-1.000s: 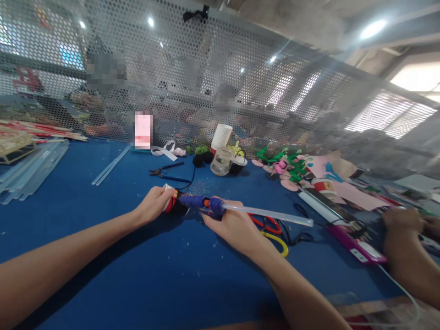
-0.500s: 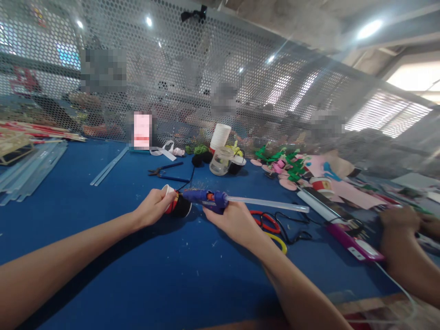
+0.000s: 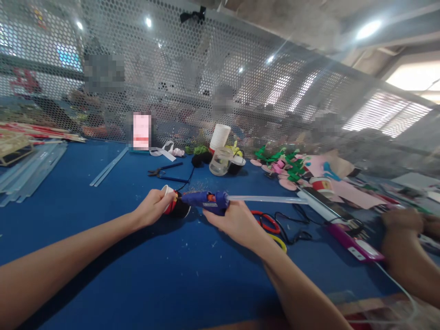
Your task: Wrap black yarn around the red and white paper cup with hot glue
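1 grey perforated metal panel [image 3: 165, 55] at the back, 1 blue tabletop [image 3: 137, 270] below it. Far left: a bundle of translucent flat strips [image 3: 37, 169], overlapping, can't count. 1 magenta power strip [image 3: 350, 243] on the right, next to 1 co-worker's hand [image 3: 402, 222]. 2 own hands mid-table: right hand [image 3: 237, 222], fingers wrapped on the grip of 1 blue plastic glue gun [image 3: 206, 200], 1 clear glue stick [image 3: 268, 199] out the back. Left hand [image 3: 151, 206], fingers pinching 1 red-and-white paper cup with a black band [image 3: 182, 209], tipped sideways, mouth toward that hand. Gun nozzle is right at the cup; can't tell if it touches. 1 pair of blue-handled pliers [image 3: 158, 173], open, just behind the cup. 1 clear plastic tub [image 3: 220, 162] farther back.

Vs 1 s ago: glue stick's rear end is up, now near level; more of the black band shows. Pliers unmoved.
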`<state>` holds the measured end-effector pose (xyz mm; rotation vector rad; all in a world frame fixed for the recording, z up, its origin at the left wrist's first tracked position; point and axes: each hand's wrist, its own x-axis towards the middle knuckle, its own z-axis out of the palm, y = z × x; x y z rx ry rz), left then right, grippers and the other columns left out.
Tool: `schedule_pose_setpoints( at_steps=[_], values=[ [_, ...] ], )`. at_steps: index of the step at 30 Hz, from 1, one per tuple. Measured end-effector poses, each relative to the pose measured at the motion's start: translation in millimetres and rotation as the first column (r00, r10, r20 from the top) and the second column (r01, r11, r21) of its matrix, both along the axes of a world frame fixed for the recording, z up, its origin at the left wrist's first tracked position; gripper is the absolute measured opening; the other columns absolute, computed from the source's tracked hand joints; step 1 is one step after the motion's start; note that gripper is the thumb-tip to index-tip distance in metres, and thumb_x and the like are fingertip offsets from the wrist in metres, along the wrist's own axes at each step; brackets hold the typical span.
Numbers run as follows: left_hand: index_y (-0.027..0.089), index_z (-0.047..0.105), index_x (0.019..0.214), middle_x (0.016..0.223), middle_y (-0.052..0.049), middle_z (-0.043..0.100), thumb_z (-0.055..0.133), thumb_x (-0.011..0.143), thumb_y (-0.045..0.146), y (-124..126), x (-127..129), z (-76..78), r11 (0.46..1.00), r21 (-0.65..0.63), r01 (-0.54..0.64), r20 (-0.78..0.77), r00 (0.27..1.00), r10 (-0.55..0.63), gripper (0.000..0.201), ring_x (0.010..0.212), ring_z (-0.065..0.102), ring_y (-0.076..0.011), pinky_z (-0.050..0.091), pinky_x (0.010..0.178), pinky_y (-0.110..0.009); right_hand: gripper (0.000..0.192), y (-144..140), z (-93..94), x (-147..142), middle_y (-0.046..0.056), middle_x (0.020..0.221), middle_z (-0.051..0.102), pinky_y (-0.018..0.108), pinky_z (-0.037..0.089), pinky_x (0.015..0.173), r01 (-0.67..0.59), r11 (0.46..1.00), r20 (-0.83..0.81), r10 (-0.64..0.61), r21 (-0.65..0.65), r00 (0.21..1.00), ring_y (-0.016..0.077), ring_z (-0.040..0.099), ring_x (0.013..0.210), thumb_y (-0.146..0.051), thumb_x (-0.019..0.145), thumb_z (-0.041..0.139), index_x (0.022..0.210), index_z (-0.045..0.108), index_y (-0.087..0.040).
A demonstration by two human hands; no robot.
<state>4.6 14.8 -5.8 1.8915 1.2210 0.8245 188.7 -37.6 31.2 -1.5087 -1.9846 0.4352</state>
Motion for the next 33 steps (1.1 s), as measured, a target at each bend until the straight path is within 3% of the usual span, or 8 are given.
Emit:
schedule_pose_setpoints(
  at_steps=[6, 19, 28, 33],
  values=[
    [0.018, 0.025, 0.042, 0.042, 0.006, 0.023, 0.032, 0.072, 0.038, 0.3, 0.5, -0.5, 1.000, 0.008, -0.006, 0.026, 1.000, 0.006, 0.036, 0.041, 0.021, -0.0061, 0.015, 0.040, -0.021, 0.021, -1.3, 0.4, -0.5, -0.006, 0.041, 0.033, 0.019, 0.027, 0.039, 0.049, 0.999, 0.000, -0.049, -0.006, 0.999, 0.0069, 0.032, 0.040, -0.024, 0.065, 0.045, 0.047, 0.037, -0.018],
    [0.018, 0.029, 0.043, 0.041, 0.006, 0.024, 0.034, 0.070, 0.039, 2.3, -0.1, -2.3, 0.999, -0.043, -0.030, 0.042, 0.999, 0.032, 0.035, 0.040, 0.022, -0.0061, 0.017, 0.040, -0.021, 0.017, -2.3, -3.8, 1.9, -0.005, 0.042, 0.037, 0.019, 0.027, 0.039, -0.006, 1.000, 0.092, 0.007, -0.013, 0.996, 0.0076, 0.035, 0.041, -0.024, 0.066, 0.045, 0.051, 0.043, -0.018],
    [0.018, 0.031, 0.044, 0.043, 0.006, 0.025, 0.033, 0.072, 0.041, 3.6, -0.6, -5.2, 0.998, -0.060, -0.010, 0.071, 0.997, 0.014, 0.036, 0.040, 0.022, -0.0063, 0.017, 0.040, -0.020, 0.012, -4.9, -4.0, 0.0, -0.004, 0.047, 0.042, 0.020, 0.029, 0.043, -0.047, 0.997, 0.121, 0.040, 0.063, 0.992, 0.0082, 0.038, 0.043, -0.022, 0.066, 0.045, 0.055, 0.047, -0.017],
    [0.018, 0.025, 0.044, 0.043, 0.006, 0.023, 0.030, 0.074, 0.039, 1.1, -0.6, -3.1, 1.000, 0.013, -0.007, 0.004, 1.000, 0.007, 0.037, 0.041, 0.021, -0.0062, 0.016, 0.040, -0.021, 0.017, -2.3, -3.4, 1.3, -0.005, 0.042, 0.039, 0.020, 0.028, 0.040, 0.022, 1.000, 0.068, -0.024, 0.022, 0.997, 0.0074, 0.035, 0.040, -0.024, 0.065, 0.046, 0.050, 0.043, -0.017]
  ],
)
